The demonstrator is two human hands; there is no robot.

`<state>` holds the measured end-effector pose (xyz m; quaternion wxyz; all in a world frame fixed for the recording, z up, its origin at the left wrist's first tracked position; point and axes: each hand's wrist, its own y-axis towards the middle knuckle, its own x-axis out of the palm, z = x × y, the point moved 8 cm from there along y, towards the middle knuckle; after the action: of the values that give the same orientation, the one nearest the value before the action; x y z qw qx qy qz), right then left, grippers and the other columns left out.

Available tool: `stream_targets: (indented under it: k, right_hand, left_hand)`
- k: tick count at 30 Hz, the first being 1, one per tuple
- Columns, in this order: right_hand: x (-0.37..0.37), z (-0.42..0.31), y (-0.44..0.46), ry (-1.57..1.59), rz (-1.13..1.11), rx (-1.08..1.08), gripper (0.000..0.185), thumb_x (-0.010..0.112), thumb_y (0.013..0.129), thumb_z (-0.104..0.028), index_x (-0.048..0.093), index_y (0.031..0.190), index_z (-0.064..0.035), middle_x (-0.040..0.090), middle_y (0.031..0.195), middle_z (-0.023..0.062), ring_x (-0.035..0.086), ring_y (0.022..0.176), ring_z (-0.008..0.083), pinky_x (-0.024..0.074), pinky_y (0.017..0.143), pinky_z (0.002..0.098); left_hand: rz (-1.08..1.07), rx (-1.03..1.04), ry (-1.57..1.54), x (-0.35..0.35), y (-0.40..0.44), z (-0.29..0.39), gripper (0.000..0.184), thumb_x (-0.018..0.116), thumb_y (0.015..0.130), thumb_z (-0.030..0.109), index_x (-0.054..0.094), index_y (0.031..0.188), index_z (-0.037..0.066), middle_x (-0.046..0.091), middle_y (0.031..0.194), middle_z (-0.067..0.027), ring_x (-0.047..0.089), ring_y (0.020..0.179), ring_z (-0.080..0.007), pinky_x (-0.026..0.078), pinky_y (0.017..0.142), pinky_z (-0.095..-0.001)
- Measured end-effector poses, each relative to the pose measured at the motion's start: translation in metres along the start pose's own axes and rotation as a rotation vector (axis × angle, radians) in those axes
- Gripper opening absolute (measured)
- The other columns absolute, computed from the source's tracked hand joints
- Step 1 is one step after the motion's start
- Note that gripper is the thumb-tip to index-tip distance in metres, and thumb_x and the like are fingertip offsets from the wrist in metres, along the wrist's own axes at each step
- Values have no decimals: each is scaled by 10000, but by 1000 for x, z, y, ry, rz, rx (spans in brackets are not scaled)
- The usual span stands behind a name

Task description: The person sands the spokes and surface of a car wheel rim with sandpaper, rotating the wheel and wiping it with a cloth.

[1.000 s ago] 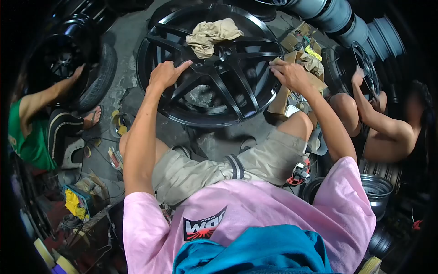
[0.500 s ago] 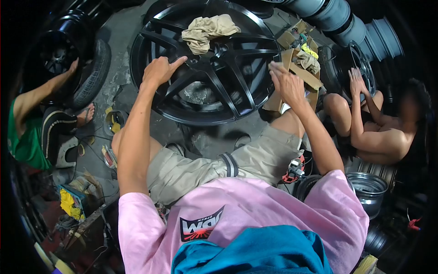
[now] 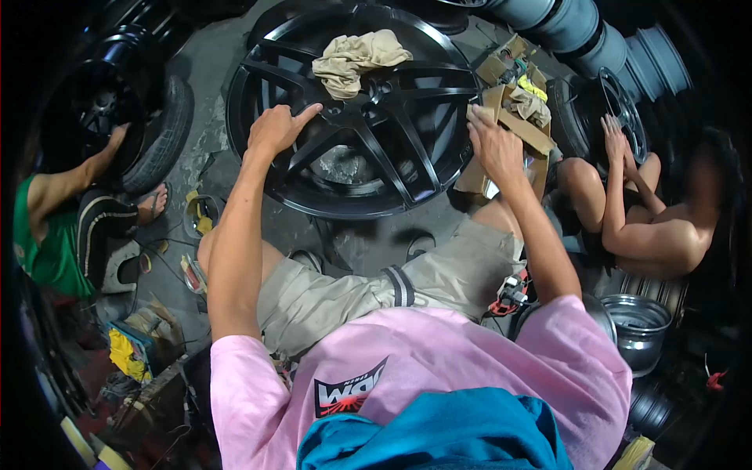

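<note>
A large black alloy wheel (image 3: pixel 374 145) lies face up in front of my knees, its spokes spread around the hub. My left hand (image 3: pixel 274 131) grips a spoke on the wheel's left side, with the thumb stretched toward the hub; its other fingers are partly hidden. At the right edge of the rim, my right hand (image 3: pixel 497 147) has its fingertips pressed on a small tan piece that looks like sandpaper (image 3: pixel 475 111). A crumpled beige rag (image 3: pixel 356 61) rests on the far spokes, apart from both hands.
An opened cardboard box (image 3: pixel 523 129) with cloths stands right of the wheel. A person in green (image 3: pixel 47 235) works at a dark wheel on the left; another person (image 3: pixel 654 227) sits at a wheel on the right. Grey rims (image 3: pixel 587 39) lie at the back right, near a silver rim (image 3: pixel 636 325).
My right hand has shifted slightly along the rim edge with the tan piece. The left hand keeps its place on the wheel. The left co-worker's hand has moved lower; the view has shifted a little.
</note>
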<state>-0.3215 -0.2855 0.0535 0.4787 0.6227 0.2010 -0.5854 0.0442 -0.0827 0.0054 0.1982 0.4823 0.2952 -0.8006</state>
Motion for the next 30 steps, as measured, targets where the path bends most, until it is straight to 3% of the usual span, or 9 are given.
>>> stream_targets:
  k: [5, 9, 11, 13, 18, 21, 22, 26, 30]
  right_hand:
    - [8, 16, 6, 16, -77, 115, 305, 656, 1053, -294, 781, 1296, -160, 709, 1443, -15, 790, 829, 339, 653, 740, 416]
    - [5, 9, -6, 47, 87, 138, 298, 647, 1061, -298, 779, 1304, -185, 708, 1443, -17, 795, 892, 328, 653, 761, 432]
    - [3, 11, -22, 184, 127, 233, 291, 639, 1069, -299, 786, 1291, -182, 712, 1436, -11, 789, 956, 333, 648, 817, 434]
    - [3, 26, -6, 311, 48, 296, 308, 622, 1081, -297, 778, 1295, -140, 719, 1416, 41, 751, 1085, 381, 606, 952, 489]
    - [17, 43, 7, 408, 102, 217, 319, 614, 1089, -288, 772, 1305, -115, 715, 1424, 75, 721, 1180, 382, 590, 995, 466]
    - [5, 23, -27, 448, 149, 267, 320, 624, 1084, -268, 766, 1318, -101, 715, 1422, 94, 710, 1214, 374, 582, 1018, 459]
    - [0, 13, -40, 491, 119, 342, 317, 638, 1076, -236, 760, 1332, -96, 717, 1416, 110, 712, 1225, 361, 579, 1029, 452]
    - [-27, -31, -73, 554, 212, 412, 305, 629, 1077, -171, 749, 1328, -45, 703, 1433, 143, 688, 1278, 369, 567, 1050, 429]
    - [-50, -79, -102, 500, 207, 441, 299, 659, 1058, -150, 753, 1331, -73, 710, 1432, 116, 729, 1213, 354, 603, 974, 422]
  left_hand:
    - [12, 30, 9, 7, 1, 1, 1081, 552, 926, 871, 705, 1306, -130, 727, 1239, -354, 698, 1231, -466, 541, 1059, -517]
    - [25, 8, 8, 1, 4, -4, 1092, 546, 932, 867, 687, 1331, -140, 714, 1267, -363, 690, 1244, -470, 538, 1070, -512]
    - [67, 39, 26, 2, 2, 0, 1088, 547, 935, 862, 686, 1326, -144, 712, 1262, -369, 690, 1239, -475, 541, 1066, -512]
    - [-17, 50, 69, 9, 10, -2, 1044, 532, 953, 845, 703, 1318, -118, 711, 1283, -353, 686, 1238, -483, 541, 1065, -515]
    - [57, 47, 92, 4, 4, 1, 856, 513, 1027, 747, 732, 1327, -24, 726, 1216, -352, 690, 1182, -507, 547, 1022, -541]
    - [73, 17, 81, 2, 0, 2, 849, 506, 1033, 740, 734, 1319, -26, 728, 1188, -354, 693, 1164, -512, 545, 1007, -555]
    - [128, 77, 51, 13, 17, -11, 992, 549, 937, 859, 794, 1070, -94, 763, 1146, -326, 728, 1142, -478, 561, 986, -548]
    - [91, 40, 48, 5, 8, -3, 997, 547, 945, 851, 786, 1078, -108, 755, 1137, -345, 728, 1130, -491, 562, 982, -553]
    - [116, 73, 61, 7, 10, -5, 1002, 548, 944, 851, 784, 1077, -114, 752, 1148, -350, 726, 1136, -493, 561, 985, -557]
